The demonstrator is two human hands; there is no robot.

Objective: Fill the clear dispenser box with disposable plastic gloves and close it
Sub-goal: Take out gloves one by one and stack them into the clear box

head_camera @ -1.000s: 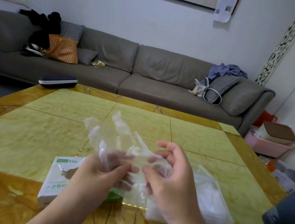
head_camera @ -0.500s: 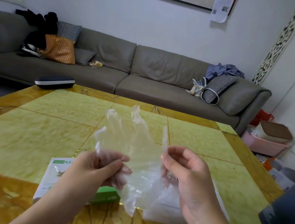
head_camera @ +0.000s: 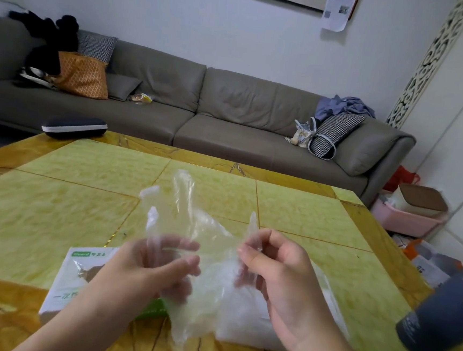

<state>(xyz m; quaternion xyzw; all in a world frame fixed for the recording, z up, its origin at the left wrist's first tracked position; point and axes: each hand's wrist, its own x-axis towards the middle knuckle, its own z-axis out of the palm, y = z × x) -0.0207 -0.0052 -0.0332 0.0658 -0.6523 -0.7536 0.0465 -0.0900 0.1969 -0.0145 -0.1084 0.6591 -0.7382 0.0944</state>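
We hold one clear plastic glove [head_camera: 192, 228] spread above the green-tiled table [head_camera: 54, 202], our left hand [head_camera: 143, 268] and right hand [head_camera: 278, 271] each pinching an edge, with the white glove carton [head_camera: 76, 276] and a clear bag of gloves [head_camera: 248, 325] lying beneath.

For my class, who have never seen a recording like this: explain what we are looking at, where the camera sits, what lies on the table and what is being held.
There is no machine here: a person wears a camera on the head, looking forward and down at two bare hands. The left hand and right hand each pinch a clear glove, spread between them above the table. Beneath lie a white and green carton and a clear bag of white plastic. A dark cup stands at the right, a dark case at the far edge. A sofa is behind.
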